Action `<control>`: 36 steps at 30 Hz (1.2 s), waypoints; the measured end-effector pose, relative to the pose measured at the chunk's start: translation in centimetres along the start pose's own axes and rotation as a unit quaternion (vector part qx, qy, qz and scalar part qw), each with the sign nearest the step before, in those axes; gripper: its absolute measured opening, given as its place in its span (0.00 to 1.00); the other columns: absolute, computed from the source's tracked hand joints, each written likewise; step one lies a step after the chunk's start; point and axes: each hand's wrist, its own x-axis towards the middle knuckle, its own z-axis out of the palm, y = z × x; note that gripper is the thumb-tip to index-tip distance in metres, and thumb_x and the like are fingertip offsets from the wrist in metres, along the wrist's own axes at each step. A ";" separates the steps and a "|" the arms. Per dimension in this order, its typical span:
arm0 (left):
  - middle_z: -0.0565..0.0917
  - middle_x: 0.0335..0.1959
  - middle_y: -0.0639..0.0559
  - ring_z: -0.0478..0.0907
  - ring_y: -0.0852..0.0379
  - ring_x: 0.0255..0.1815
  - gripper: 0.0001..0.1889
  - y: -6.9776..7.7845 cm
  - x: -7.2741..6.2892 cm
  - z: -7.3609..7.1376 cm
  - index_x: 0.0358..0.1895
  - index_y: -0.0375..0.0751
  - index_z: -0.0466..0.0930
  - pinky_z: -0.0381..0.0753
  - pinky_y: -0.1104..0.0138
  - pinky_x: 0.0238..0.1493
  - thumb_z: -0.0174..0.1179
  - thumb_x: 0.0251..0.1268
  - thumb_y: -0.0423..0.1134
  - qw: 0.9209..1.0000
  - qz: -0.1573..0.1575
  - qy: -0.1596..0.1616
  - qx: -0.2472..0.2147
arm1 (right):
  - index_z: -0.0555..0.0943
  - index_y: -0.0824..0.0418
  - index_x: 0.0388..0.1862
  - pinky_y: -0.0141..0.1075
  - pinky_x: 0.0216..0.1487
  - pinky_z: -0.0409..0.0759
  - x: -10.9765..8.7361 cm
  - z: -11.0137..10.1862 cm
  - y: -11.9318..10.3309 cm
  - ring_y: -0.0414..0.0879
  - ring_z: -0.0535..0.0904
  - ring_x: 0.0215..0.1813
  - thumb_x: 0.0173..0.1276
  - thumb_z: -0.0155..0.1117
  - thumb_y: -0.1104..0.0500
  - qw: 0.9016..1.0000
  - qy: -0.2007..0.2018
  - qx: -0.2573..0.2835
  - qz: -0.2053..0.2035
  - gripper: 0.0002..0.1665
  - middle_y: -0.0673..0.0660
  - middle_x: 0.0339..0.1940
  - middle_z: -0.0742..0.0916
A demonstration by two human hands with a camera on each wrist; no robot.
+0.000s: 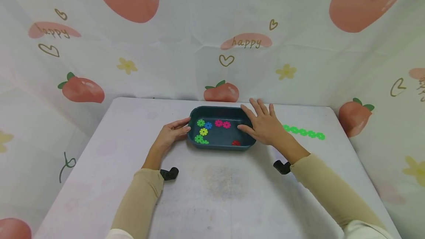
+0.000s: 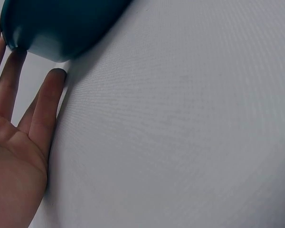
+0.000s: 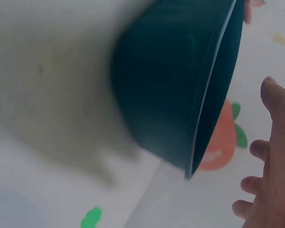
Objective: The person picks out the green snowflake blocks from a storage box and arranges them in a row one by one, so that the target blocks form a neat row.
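Note:
A dark teal plastic tray (image 1: 217,148) holds several small notched flower-shaped discs. Green discs (image 1: 198,138), a blue disc (image 1: 208,125) and a yellow disc (image 1: 203,132) lie toward its left end. Two pink discs (image 1: 222,124) sit side by side near the back, and a red disc (image 1: 236,143) is at the front right. My left hand (image 1: 170,134) touches the tray's left end with extended fingertips, which meet the outer wall in the left wrist view. Over the right end spreads my right hand (image 1: 265,126), fingers apart and holding nothing; in the right wrist view it shows beside the rim.
A row of joined green discs (image 1: 303,132) lies on the white table (image 1: 212,183) to the right, partly behind my right hand. Fruit-printed cloth (image 1: 186,58) hangs behind the table. Each wrist carries a black camera mount (image 1: 169,173).

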 end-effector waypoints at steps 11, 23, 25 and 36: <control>0.75 0.74 0.48 0.82 0.70 0.58 0.30 0.0 0.2 0.1 0.71 0.43 0.75 0.84 0.71 0.56 0.70 0.66 0.40 1.000 0.013 -0.004 -0.014 | 0.54 0.48 0.84 0.67 0.81 0.50 1.3 0.2 -3.8 0.63 0.47 0.86 0.74 0.52 0.29 0.997 -0.005 0.016 -0.071 0.48 0.61 0.86 0.55; 0.74 0.75 0.47 0.82 0.69 0.59 0.29 -0.3 0.1 0.1 0.71 0.42 0.75 0.85 0.71 0.55 0.70 0.66 0.39 1.000 0.016 -0.003 -0.020 | 0.63 0.49 0.81 0.54 0.76 0.69 3.6 1.3 -6.3 0.60 0.66 0.78 0.72 0.62 0.35 0.986 -0.050 0.089 -0.130 0.44 0.59 0.79 0.69; 0.74 0.74 0.47 0.82 0.69 0.58 0.29 -0.3 0.1 0.1 0.70 0.42 0.76 0.85 0.71 0.55 0.70 0.66 0.38 1.000 0.013 -0.002 -0.022 | 0.64 0.49 0.80 0.53 0.75 0.71 4.0 1.4 -6.7 0.57 0.68 0.76 0.71 0.64 0.36 0.984 -0.069 0.104 -0.125 0.44 0.58 0.77 0.72; 0.72 0.76 0.46 0.83 0.70 0.55 0.30 0.0 -0.1 -0.2 0.72 0.41 0.74 0.84 0.72 0.54 0.68 0.68 0.39 1.000 0.020 -0.011 -0.016 | 0.72 0.54 0.73 0.47 0.71 0.77 5.8 1.6 -8.6 0.51 0.78 0.62 0.69 0.71 0.46 0.969 -0.145 0.166 -0.113 0.37 0.59 0.65 0.76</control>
